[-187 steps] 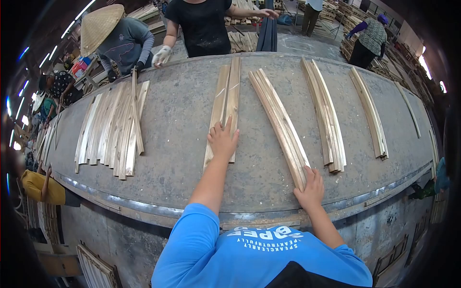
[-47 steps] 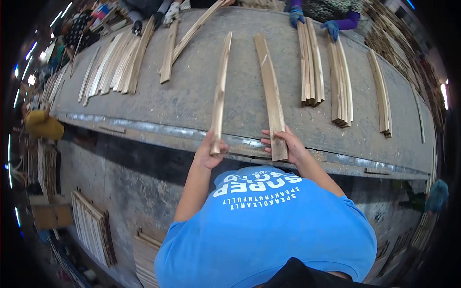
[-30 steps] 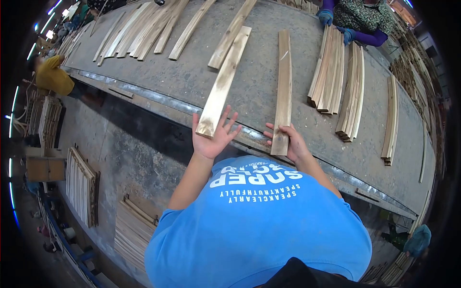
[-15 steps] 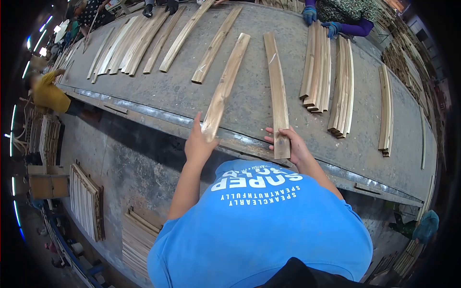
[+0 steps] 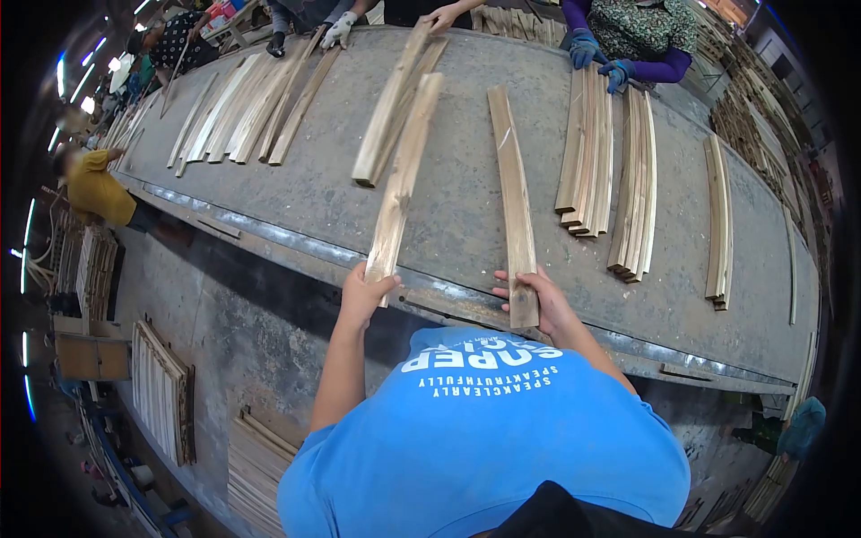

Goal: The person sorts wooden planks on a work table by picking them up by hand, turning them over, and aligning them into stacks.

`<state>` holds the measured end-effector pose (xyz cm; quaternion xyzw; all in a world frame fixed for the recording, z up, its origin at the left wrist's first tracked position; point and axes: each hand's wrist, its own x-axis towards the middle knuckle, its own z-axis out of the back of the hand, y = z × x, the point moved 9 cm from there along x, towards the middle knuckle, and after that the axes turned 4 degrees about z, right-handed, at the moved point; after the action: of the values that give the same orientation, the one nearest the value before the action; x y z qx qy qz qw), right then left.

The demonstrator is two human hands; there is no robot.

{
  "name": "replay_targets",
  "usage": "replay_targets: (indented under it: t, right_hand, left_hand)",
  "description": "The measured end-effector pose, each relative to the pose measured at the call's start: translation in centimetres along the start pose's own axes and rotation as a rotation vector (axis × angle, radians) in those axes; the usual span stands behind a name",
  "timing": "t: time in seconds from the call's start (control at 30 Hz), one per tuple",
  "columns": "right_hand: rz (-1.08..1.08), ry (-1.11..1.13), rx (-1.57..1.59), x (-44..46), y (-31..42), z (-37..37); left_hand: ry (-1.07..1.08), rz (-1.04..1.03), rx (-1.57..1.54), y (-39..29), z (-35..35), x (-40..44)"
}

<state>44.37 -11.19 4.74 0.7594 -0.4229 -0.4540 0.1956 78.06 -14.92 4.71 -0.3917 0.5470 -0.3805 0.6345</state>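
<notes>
My left hand [image 5: 360, 296] is closed around the near end of a wooden slat [image 5: 404, 179], thumb across its top face. That slat reaches away over the table, and its near end overhangs the edge. In my right hand [image 5: 549, 303] is the near end of a second wooden slat [image 5: 514, 193], gripped with the thumb on top and fingers at its left side. A pale mark crosses this slat near its far end. Just beyond the left slat, a third slat [image 5: 387, 117] lies over another one, with a co-worker's hand [image 5: 441, 18] at the far end.
The grey table [image 5: 305, 202] has a metal strip along its near edge. Stacked slats [image 5: 587, 152] lie to the right under a co-worker's blue gloves [image 5: 599, 61]. More slats [image 5: 238, 108] lie at the left. A person in yellow [image 5: 99, 188] stands farther left, and bundled slats [image 5: 161, 390] rest below.
My left hand has closed more around its slat and shifted slightly left and nearer. A co-worker's slat has moved right, over the marked slat. My right hand keeps its grip.
</notes>
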Motion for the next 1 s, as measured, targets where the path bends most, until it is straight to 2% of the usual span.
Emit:
replay_targets:
  t: [0.17, 0.33, 0.4, 0.43, 0.5, 0.53, 0.6, 0.7, 0.73, 0.8, 0.83, 0.9, 0.93, 1.0]
  right_hand:
    - [0.007, -0.022, -0.045, -0.7, 1.1, 0.7]
    - [0.024, 0.001, -0.053, -0.8, 1.3, 1.9]
    - [0.004, -0.009, -0.037, -0.6, 0.9, 2.1]
    - [-0.001, -0.002, -0.042, -0.8, 1.0, 1.8]
    - [-0.005, 0.002, -0.047, -0.8, 1.3, 1.8]
    - [-0.014, 0.001, -0.049, -0.8, 1.2, 1.9]
    - [-0.012, 0.016, -0.049, -0.6, 0.9, 2.3]
    - [-0.035, -0.022, -0.07, -0.6, 0.7, 2.9]
    - [-0.037, -0.021, -0.077, -0.5, 0.8, 2.9]
    - [-0.038, -0.05, -0.139, -0.5, 0.8, 3.0]
    - [-0.043, -0.046, -0.143, -0.5, 0.5, 3.0]
    - [0.086, -0.074, -0.378, 0.0, 1.1, 3.3]
    - [0.089, -0.075, -0.375, 0.8, 0.7, 4.3]
    - [0.273, -0.039, -0.825, 1.8, 1.8, 5.6]
  left_hand:
    - [-0.057, -0.117, 0.133, -4.7, 0.3, 2.5]
    - [-0.046, -0.132, 0.039, -6.4, 2.9, 8.8]
    - [-0.157, -0.189, 0.251, -8.7, 4.8, 11.8]
    - [-0.157, -0.199, 0.252, -9.3, 6.1, 14.6]
    - [-0.208, -0.019, 0.553, -8.6, 8.9, 20.4]
    - [-0.212, -0.023, 0.553, -9.7, 8.4, 20.8]
    - [-0.722, -0.143, 1.061, -14.4, 8.5, 18.5]
    - [-0.765, -0.244, 1.15, -15.6, 5.3, 19.6]
    - [-0.767, -0.239, 1.144, -15.1, 4.1, 19.6]
    - [-0.468, -0.403, 1.218, -13.5, -1.0, 19.9]
    - [-0.472, -0.396, 1.217, -12.6, -1.5, 20.2]
    - [-0.442, -0.185, 1.107, -9.1, -1.1, 22.7]
    - [-0.442, -0.189, 1.108, -8.6, -0.7, 23.7]
    - [-0.322, -0.206, 1.099, -7.5, -0.3, 25.0]
